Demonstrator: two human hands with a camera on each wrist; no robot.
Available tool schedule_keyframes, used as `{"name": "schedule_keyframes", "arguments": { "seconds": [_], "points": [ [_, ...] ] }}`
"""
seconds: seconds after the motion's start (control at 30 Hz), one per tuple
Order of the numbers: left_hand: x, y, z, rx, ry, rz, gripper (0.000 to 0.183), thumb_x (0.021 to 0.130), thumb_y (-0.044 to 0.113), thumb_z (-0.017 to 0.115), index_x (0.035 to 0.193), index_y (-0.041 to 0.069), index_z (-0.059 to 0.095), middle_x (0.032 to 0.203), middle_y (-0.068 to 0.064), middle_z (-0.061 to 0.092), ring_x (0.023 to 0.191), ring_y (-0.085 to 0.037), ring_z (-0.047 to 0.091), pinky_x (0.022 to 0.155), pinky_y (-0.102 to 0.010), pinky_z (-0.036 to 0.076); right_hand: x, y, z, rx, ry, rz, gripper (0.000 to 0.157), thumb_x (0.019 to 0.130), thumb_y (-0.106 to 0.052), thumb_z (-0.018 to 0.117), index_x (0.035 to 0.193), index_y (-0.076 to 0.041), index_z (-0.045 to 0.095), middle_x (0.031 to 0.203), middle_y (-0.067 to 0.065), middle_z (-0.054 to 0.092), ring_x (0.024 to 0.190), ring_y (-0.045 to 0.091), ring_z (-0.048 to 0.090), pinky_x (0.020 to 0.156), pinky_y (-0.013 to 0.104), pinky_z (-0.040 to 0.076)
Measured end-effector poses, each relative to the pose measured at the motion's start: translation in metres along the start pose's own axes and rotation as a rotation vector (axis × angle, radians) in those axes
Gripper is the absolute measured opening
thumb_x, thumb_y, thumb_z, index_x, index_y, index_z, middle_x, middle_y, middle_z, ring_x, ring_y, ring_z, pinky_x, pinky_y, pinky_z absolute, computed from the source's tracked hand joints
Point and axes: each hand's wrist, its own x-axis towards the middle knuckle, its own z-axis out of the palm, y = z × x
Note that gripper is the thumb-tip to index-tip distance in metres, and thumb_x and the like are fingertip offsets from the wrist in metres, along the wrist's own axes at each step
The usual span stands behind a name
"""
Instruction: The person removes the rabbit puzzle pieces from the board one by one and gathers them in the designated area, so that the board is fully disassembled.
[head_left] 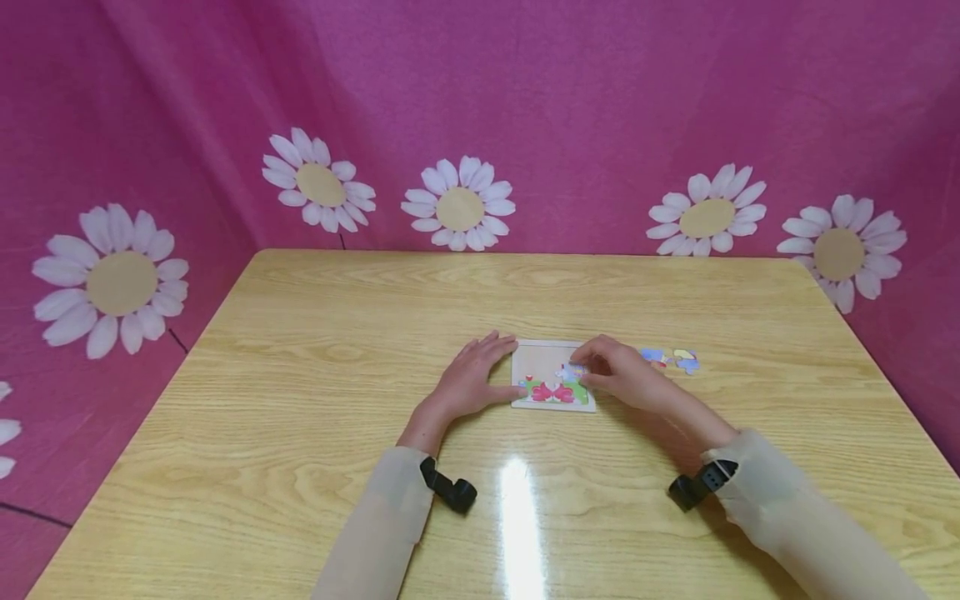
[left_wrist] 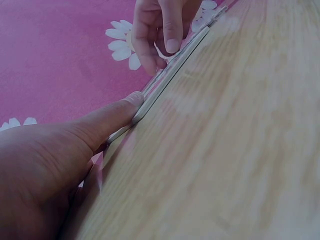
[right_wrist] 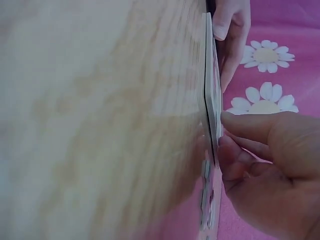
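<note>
A small puzzle board point(head_left: 553, 407) with a pale rim lies on the table, its lower part filled with red, green and white picture pieces. My left hand point(head_left: 472, 379) steadies the board's left side, fingers spread out straight toward the far corner. Its thumb point(left_wrist: 120, 112) rests on the near left edge. My right hand point(head_left: 622, 375) is over the board's right side, thumb and fingertips pinching a light-blue puzzle piece point(head_left: 576, 369) low against the board. In the right wrist view that hand's fingers point(right_wrist: 245, 126) meet the board's edge; the piece itself is mostly hidden.
Several loose puzzle pieces point(head_left: 684, 360) lie on the table just right of the board, beyond my right hand. The wooden table point(head_left: 337, 333) ends at a pink cloth point(head_left: 570, 125) with white flowers. Each wrist wears a black camera strap.
</note>
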Motion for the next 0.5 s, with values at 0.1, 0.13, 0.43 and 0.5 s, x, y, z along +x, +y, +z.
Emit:
{"name": "schedule_keyframes", "arguments": {
  "seconds": [0.1, 0.13, 0.43, 0.5],
  "points": [
    [0.0000, 0.0000, 0.0003, -0.007, -0.002, -0.004, 0.079, 0.086, 0.048, 0.070, 0.151, 0.018, 0.038, 0.161, 0.001, 0.032, 0.154, -0.017, 0.015, 0.129, -0.038, 0.009, 0.0029, -0.0002, 0.0006, -0.013, -0.040, -0.026, 0.025, 0.090, 0.001, 0.065, 0.115, 0.001, 0.064, 0.100, 0.013, 0.061, 0.086, 0.018, 0.050, 0.071, 0.020, 0.043],
    [-0.0001, 0.0002, 0.0002, -0.010, -0.002, -0.005, 0.079, 0.086, 0.048, 0.071, 0.151, 0.018, 0.038, 0.161, 0.001, 0.032, 0.154, -0.017, 0.015, 0.129, -0.038, 0.008, 0.0038, 0.0002, 0.0004, -0.017, -0.052, -0.033, 0.026, 0.090, 0.001, 0.065, 0.116, 0.001, 0.064, 0.099, 0.013, 0.060, 0.085, 0.017, 0.050, 0.070, 0.020, 0.042],
    [-0.0002, 0.0004, 0.0000, -0.010, -0.002, -0.003, 0.079, 0.086, 0.048, 0.071, 0.151, 0.018, 0.038, 0.161, 0.001, 0.032, 0.154, -0.017, 0.016, 0.129, -0.038, 0.009, 0.0087, 0.0036, -0.0004, -0.040, -0.101, -0.044, 0.028, 0.090, 0.002, 0.064, 0.117, -0.003, 0.064, 0.100, 0.009, 0.054, 0.085, 0.017, 0.046, 0.069, 0.019, 0.040],
    [-0.0001, 0.0001, 0.0003, -0.008, -0.001, -0.002, 0.079, 0.086, 0.048, 0.070, 0.151, 0.018, 0.038, 0.161, 0.001, 0.032, 0.154, -0.018, 0.016, 0.129, -0.038, 0.009, 0.0084, 0.0028, 0.0002, -0.057, -0.091, -0.055, 0.027, 0.089, 0.003, 0.065, 0.116, -0.003, 0.065, 0.100, 0.009, 0.054, 0.085, 0.018, 0.047, 0.070, 0.020, 0.041]
  ]
}}
